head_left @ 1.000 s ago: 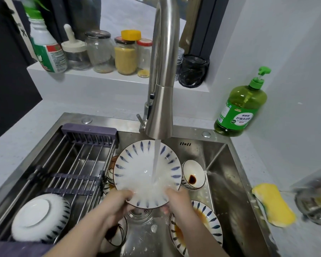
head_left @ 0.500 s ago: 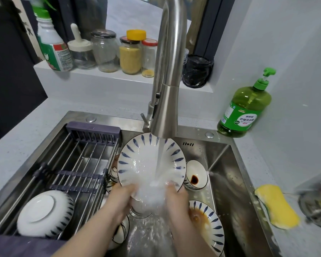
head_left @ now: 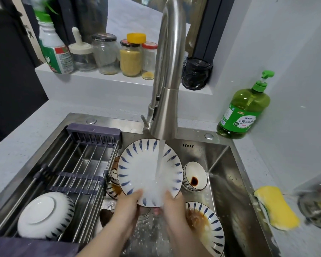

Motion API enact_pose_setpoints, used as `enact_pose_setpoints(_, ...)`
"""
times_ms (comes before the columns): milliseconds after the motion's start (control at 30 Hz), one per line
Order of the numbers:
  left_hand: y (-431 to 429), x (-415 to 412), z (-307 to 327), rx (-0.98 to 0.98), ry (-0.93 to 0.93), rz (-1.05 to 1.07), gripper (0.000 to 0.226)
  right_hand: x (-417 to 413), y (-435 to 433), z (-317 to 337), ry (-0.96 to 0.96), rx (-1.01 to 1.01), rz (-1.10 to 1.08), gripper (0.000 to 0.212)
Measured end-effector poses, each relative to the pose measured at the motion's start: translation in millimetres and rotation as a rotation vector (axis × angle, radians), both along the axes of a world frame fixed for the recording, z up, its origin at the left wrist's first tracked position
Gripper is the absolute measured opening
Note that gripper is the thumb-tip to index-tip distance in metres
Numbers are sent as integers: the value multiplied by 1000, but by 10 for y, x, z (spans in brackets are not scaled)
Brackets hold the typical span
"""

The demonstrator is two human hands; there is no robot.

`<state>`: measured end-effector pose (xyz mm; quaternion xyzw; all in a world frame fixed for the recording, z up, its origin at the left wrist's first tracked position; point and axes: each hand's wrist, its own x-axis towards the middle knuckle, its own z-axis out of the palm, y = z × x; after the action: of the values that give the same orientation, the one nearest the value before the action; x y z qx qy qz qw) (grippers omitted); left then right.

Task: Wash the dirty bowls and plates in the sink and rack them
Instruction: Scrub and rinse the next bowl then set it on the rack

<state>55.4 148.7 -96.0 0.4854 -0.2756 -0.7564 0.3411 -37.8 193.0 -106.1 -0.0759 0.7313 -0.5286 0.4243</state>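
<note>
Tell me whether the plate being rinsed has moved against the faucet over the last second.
No, hardly. The plate stays tilted under the faucet spout, its top rim just below the nozzle, with both hands on its lower edge.

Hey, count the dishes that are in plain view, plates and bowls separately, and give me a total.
Plates: 2, the held plate under the tap and the stained plate in the sink.
Bowls: 2, the upturned bowl on the rack and the sauce bowl.
Total: 4.
More dishes sit partly hidden under the held plate; not counted.
</note>
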Motion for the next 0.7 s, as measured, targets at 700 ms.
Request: enact_pose_setpoints(700,-57,195,6,-69,-98,-101,29,-431,121,191,233,24,132,16)
